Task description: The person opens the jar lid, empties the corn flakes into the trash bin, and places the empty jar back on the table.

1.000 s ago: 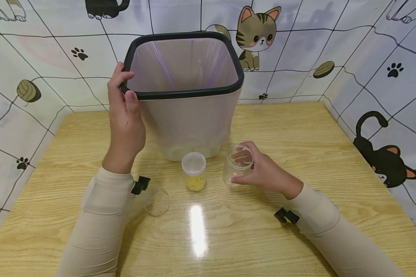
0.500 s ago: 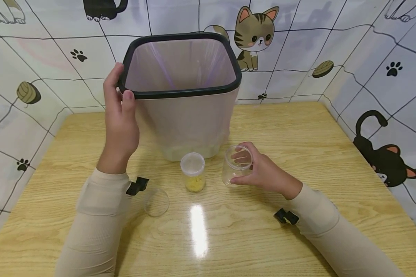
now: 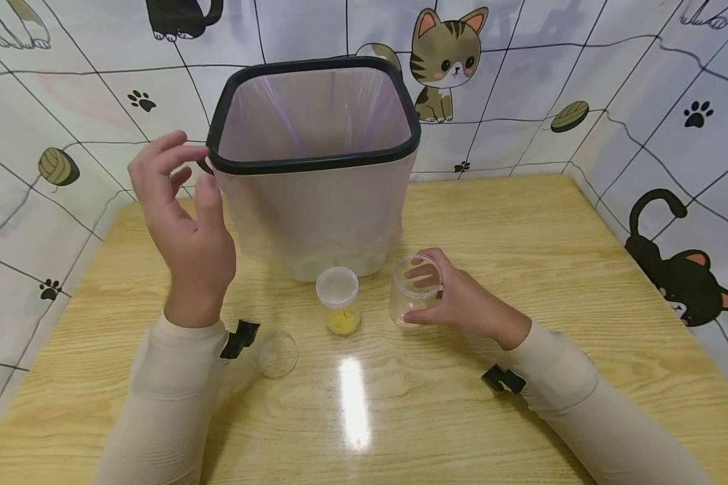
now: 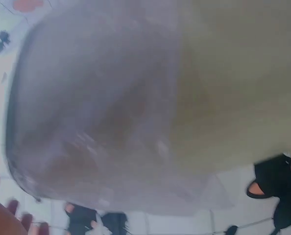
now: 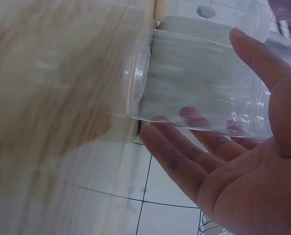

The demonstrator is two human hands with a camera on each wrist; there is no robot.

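Note:
A pale, translucent trash can (image 3: 321, 215) with a black rim and a clear liner stands at the back of the table. My left hand (image 3: 188, 236) is raised at its left side, fingers spread and loosely bent, fingertips near the rim's left corner. In the left wrist view the can's wall (image 4: 111, 98) fills most of the picture. My right hand (image 3: 464, 300) holds an open clear jar (image 3: 403, 296) upright, thumb in front and fingers behind it. Seen close up, the jar (image 5: 194, 83) looks empty. Left of it stands a small white-lidded jar (image 3: 340, 303) with yellow contents.
A thin clear round lid (image 3: 277, 353) lies flat on the wooden table (image 3: 431, 417) near my left wrist. Cat-print fabric (image 3: 522, 87) forms walls at the back and both sides. Black clips (image 3: 503, 378) sit at both cuffs.
My left hand has let go of the trash can's rim and moved left, its fingers opening. The can has shifted slightly left. My right hand and the clear jar stay in place.

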